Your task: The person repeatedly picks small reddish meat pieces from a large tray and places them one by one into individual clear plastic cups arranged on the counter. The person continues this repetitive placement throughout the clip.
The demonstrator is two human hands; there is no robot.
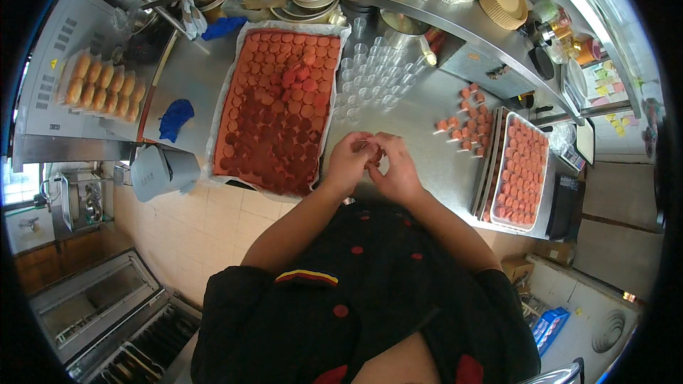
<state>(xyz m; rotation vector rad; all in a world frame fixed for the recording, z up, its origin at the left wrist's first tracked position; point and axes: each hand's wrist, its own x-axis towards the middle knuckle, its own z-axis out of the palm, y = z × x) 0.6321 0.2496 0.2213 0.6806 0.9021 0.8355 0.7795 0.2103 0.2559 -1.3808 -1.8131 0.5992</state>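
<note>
Left hand (346, 162) and right hand (395, 171) are meeting in front of the body, both pinching a small reddish-brown piece (373, 157), while the fingers are hiding its exact shape. This two-sided hold is probably steadying something delicate. A papered sheet (346, 33) of red-brown rounds is lying to the left and clear cups (377, 75) are standing beyond the hands, apparently grouped for short reaches. Rightward, small pink pieces (475, 126) are sitting near a filled tray (512, 227). The sheet is crowding the front edge of the bench (423, 110); more open steel is lying right of the hands.
</note>
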